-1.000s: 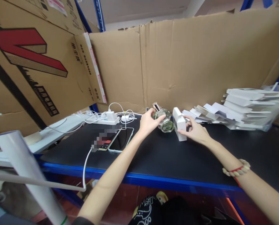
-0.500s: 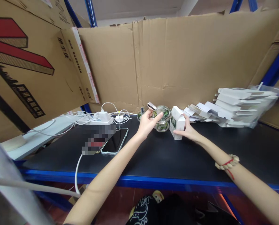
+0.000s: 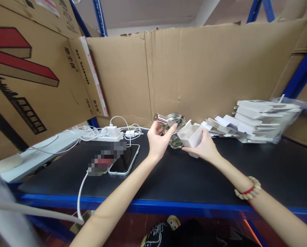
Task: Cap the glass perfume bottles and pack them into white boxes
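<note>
My left hand (image 3: 158, 140) is closed round a clear glass bottle (image 3: 176, 120) with a shiny metallic cap and green showing inside; the bottle lies tilted, its cap pointing left. In my right hand (image 3: 206, 147) is a small white carton (image 3: 191, 135), its open end tipped up towards me and the bottle. The bottle's base is close beside the carton's flap; whether they touch I cannot tell. Behind my left fingers a second glass bottle (image 3: 175, 142) with green in it rests on the black tabletop (image 3: 169, 181).
Flattened white cartons (image 3: 264, 120) are stacked at the right, with loose ones (image 3: 220, 124) beside them. A phone (image 3: 125, 160) and a blurred-out item (image 3: 104, 161) lie left. Behind them is a power strip (image 3: 104, 136) with white cables. Cardboard walls (image 3: 207, 75) enclose the back.
My right hand has tilted the carton so its opening now faces up towards me. My left hand has turned the bottle flatter, its cap now further left. The view has shifted slightly.
</note>
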